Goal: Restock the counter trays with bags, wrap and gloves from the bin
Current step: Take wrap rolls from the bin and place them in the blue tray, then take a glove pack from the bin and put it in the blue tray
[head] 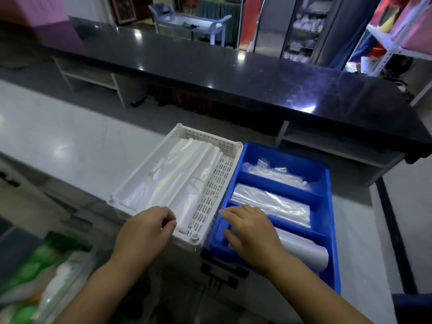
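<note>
Single head view only. Scene is seen from just above the near side of blue tray [333,230], aimed forward and down, wide-angle, close range.

Glossy blue plastic tray [329,206], perforated white plastic tray [210,197] — clear, shiny film bags [271,202].

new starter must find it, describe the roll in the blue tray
On the pale counter sits a blue tray beside a white basket. In its nearest of three compartments lies the roll, the only cylinder; the others hold flat or crumpled film.
</note>
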### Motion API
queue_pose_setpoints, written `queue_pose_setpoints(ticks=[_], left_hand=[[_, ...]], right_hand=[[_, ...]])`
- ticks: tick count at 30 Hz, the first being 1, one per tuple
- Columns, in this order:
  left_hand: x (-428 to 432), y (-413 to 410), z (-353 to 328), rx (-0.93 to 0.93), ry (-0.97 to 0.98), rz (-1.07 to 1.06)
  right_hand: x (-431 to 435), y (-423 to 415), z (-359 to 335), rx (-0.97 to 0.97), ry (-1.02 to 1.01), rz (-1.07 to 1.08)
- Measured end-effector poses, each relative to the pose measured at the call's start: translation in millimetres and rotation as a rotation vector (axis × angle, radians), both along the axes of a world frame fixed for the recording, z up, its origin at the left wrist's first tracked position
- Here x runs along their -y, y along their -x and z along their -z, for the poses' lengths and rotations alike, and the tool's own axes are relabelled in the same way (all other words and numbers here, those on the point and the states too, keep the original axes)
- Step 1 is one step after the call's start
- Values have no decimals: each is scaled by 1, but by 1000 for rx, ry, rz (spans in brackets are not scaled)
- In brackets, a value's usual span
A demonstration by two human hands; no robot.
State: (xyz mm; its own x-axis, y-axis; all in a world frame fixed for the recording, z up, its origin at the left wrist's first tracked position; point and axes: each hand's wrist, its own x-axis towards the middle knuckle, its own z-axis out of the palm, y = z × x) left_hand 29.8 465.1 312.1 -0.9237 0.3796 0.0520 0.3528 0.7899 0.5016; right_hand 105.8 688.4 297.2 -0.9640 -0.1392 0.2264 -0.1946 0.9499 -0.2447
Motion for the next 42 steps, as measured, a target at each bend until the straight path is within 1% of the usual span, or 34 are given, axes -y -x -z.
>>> queue_pose_setpoints(ticks=[3,5,9,14,17,20,23,27,30,34,39,42], left_hand=[[28,-4,-4,-100,127,-17],[48,-6,-5,-143,151,-32],[100,-4,-2,-137,189,-128],[199,5,7,-135,205,-320],[270,10,20,-85,226,-461],[336,14,39,9,225,-553],[392,17,58,66,220,-589],[453,22,83,121,214,-602],[485,20,100,196,211,-648],[510,14,126,288,206,-673],[535,8,161,353,154,-740],[548,10,184,377,139,-803]], right_hand=[[27,15,-9,-28,-4,-59],[49,25,-16,-50,-40,-116],[96,46,-25,-20,-109,-239],[174,80,-18,59,-208,-349],[234,99,-10,74,-187,-433],[296,120,5,105,-185,-513],[352,140,26,178,-221,-565],[413,159,55,289,-149,-583],[446,163,77,389,-139,-575],[474,176,108,498,-188,-578],[506,202,156,574,-214,-626],[524,226,197,620,-221,-617]])
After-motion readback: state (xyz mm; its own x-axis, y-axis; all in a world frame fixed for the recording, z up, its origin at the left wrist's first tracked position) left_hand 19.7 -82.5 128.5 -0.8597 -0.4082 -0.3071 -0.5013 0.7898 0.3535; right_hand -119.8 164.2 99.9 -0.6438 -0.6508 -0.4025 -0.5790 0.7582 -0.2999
